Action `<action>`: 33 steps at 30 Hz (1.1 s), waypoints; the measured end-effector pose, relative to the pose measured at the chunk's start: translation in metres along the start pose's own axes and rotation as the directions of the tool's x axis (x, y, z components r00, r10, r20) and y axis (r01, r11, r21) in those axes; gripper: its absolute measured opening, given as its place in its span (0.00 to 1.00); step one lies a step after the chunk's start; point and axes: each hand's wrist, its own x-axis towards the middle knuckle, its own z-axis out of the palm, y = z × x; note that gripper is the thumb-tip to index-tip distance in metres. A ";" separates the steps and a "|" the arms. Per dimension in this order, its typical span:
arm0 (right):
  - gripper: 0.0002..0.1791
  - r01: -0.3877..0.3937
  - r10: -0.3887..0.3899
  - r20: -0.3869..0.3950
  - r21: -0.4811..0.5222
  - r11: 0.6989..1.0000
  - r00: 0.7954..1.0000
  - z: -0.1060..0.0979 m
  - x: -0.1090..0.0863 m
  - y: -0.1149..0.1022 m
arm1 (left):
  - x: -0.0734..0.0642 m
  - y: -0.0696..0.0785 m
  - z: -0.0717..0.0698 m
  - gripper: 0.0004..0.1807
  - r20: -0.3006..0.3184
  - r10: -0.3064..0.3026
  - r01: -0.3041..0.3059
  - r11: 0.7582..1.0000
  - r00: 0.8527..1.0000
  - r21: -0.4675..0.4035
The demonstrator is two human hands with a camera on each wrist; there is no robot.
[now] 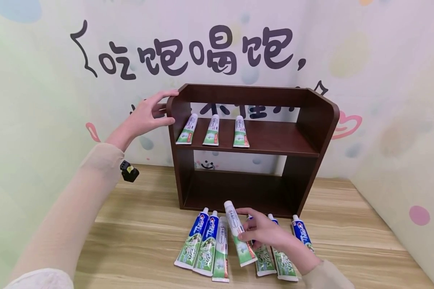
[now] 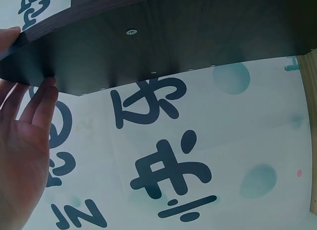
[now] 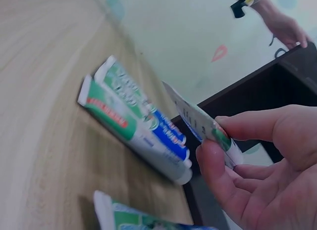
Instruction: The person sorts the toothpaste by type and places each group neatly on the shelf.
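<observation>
My right hand (image 1: 265,229) pinches a white-and-green toothpaste tube (image 1: 238,235) between thumb and fingers. The tube is raised off the table, cap toward the shelf, and also shows edge-on in the right wrist view. My left hand (image 1: 148,114) grips the upper left side panel of a dark brown two-tier shelf (image 1: 253,94), with the thumb at the front edge and some fingers behind. Standing on the upper tier, leaning back, are a left white-and-green tube (image 1: 187,130), a middle one (image 1: 211,131) and a right one (image 1: 240,133).
Left of the right hand lie two blue-and-green toothpaste tubes (image 1: 191,241) and a white-and-green tube (image 1: 221,251). More blue-and-green tubes (image 1: 284,263) lie under and right of that hand, partly hidden. A printed backdrop (image 1: 217,24) stands behind the wooden table (image 1: 361,237).
</observation>
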 end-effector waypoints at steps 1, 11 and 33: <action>0.41 0.005 -0.005 -0.002 0.002 1.000 1.000 -0.001 -0.001 -0.003 | 0.000 0.000 0.000 0.38 -0.001 0.000 0.000 1.000 1.000 0.002; 0.43 0.042 -0.044 -0.057 -0.045 0.998 0.997 -0.012 -0.015 -0.030 | 0.000 0.001 0.000 0.38 -0.004 -0.005 0.005 1.000 1.000 0.022; 0.43 0.135 -0.151 -0.110 -0.140 0.981 0.982 -0.041 -0.039 -0.081 | 0.000 0.002 0.000 0.38 -0.008 -0.009 0.009 0.999 1.000 0.037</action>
